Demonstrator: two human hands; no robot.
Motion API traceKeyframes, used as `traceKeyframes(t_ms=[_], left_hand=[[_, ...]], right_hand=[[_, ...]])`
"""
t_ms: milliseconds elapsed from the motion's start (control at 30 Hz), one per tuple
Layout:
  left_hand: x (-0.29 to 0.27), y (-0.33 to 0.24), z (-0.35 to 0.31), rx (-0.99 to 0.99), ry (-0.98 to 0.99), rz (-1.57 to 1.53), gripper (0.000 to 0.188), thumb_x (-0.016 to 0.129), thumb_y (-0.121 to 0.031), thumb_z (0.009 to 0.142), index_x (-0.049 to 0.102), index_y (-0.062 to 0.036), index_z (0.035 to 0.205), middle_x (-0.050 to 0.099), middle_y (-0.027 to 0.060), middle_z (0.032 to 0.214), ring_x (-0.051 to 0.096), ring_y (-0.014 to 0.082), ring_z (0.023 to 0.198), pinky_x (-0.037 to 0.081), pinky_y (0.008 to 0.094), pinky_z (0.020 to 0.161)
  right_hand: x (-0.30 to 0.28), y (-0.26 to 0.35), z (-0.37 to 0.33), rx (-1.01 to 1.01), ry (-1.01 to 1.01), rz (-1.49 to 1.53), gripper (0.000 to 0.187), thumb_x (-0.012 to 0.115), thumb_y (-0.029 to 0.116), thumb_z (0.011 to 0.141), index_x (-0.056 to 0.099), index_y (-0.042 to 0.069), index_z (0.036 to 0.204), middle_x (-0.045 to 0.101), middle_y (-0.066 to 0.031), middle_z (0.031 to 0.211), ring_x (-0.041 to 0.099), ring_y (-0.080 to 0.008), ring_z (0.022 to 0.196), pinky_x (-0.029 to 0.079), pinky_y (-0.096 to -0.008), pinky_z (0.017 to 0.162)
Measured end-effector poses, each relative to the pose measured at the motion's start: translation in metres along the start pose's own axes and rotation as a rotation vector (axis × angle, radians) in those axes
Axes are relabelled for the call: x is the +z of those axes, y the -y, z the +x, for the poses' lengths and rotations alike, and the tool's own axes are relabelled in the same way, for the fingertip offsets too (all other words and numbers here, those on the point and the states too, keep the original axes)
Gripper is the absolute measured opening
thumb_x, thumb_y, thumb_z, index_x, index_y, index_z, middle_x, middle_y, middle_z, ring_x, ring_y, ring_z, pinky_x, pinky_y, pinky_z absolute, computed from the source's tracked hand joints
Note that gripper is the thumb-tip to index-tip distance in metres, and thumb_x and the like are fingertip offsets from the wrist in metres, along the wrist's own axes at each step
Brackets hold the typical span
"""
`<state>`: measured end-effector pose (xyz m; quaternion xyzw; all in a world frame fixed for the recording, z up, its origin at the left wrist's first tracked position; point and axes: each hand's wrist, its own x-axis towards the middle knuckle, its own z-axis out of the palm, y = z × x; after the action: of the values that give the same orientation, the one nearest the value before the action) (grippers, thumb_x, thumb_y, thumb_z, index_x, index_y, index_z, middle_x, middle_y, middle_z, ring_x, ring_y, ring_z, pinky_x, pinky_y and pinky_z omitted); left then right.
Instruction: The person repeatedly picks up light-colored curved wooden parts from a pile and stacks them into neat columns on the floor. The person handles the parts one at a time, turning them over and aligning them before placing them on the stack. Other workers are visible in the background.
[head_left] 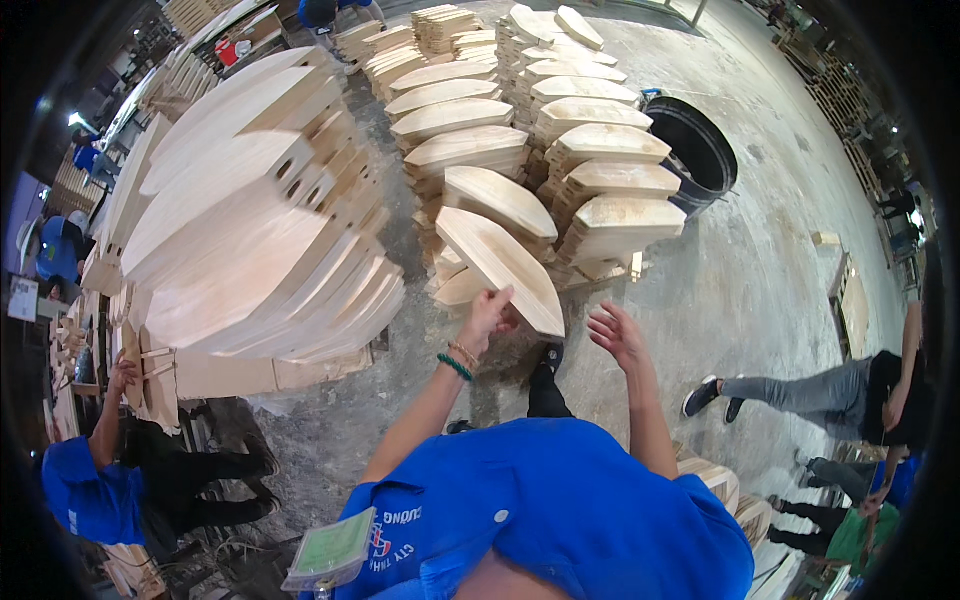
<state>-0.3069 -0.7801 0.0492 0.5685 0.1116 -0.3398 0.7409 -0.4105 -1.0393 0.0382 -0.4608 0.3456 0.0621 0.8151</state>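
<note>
My left hand (485, 322), with beaded bracelets at the wrist, grips the near left edge of a pale wooden board (500, 268) with angled ends. The board lies tilted at the front of the left-hand row of board stacks, its near end pointing toward me. To the right of that end, my right hand (618, 335) is held in the air, fingers apart and slightly curled, touching nothing. Just behind the held board rests another shaped board (502, 200) on its stack. The undersides of the boards and part of my left fingers are hidden.
More stacked boards (615, 220) stand to the right, beside a black round tub (700, 150). Large curved panels (230, 240) are piled at left. A person in blue (95, 490) works at lower left; a person in grey trousers (800, 392) is at right, on the concrete floor.
</note>
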Motion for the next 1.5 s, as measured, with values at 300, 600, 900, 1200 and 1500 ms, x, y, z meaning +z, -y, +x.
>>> traceKeyframes(t_ms=[300,600,900,1200,1500], left_hand=[[0.038,-0.054,0.173,0.020,-0.228,-0.004,0.046,0.064,-0.043,0.083,0.051,-0.0040,0.105,0.059,0.0076,0.095,0.064,0.0200,0.081,0.050,0.0281,0.058],[0.047,0.055,0.218,-0.335,-0.139,0.223,0.033,0.061,-0.038,0.083,0.054,-0.0143,0.105,0.058,0.0008,0.096,0.055,0.0160,0.075,0.044,0.0371,0.063],[0.113,0.056,0.200,-0.537,0.227,0.263,0.051,0.059,-0.042,0.087,0.045,-0.0131,0.126,0.060,0.0022,0.113,0.061,0.0129,0.093,0.049,0.0294,0.074],[0.165,0.025,0.235,-0.460,0.402,0.242,0.055,0.059,-0.038,0.088,0.041,-0.0093,0.132,0.059,0.0012,0.114,0.060,0.0069,0.090,0.047,0.0194,0.069],[0.274,0.073,0.276,-0.413,0.230,-0.342,0.062,0.065,-0.047,0.082,0.043,-0.0110,0.127,0.051,0.0045,0.122,0.050,0.0205,0.113,0.042,0.0356,0.089]], right_hand=[[-0.158,0.053,0.050,0.125,-0.238,0.127,0.041,0.061,0.032,0.086,0.052,0.009,0.119,0.061,-0.0113,0.104,0.061,-0.0218,0.089,0.052,-0.0341,0.076],[-0.199,0.084,0.109,0.236,-0.249,0.088,0.039,0.060,0.029,0.087,0.051,0.008,0.118,0.060,-0.0124,0.106,0.060,-0.0229,0.091,0.051,-0.0351,0.078],[-0.194,0.115,0.234,0.126,-0.457,0.401,0.069,0.070,0.042,0.078,0.038,0.014,0.132,0.035,-0.0188,0.135,0.044,-0.0340,0.115,0.046,-0.0499,0.090],[-0.184,0.182,0.300,0.027,-0.438,0.179,0.072,0.077,0.049,0.068,0.045,0.020,0.126,0.041,-0.0117,0.127,0.044,-0.0292,0.110,0.041,-0.0513,0.090],[-0.214,0.187,0.279,0.238,-0.287,0.213,0.067,0.083,0.039,0.064,0.052,0.013,0.117,0.049,-0.0122,0.110,0.054,-0.0239,0.089,0.051,-0.0410,0.077]])
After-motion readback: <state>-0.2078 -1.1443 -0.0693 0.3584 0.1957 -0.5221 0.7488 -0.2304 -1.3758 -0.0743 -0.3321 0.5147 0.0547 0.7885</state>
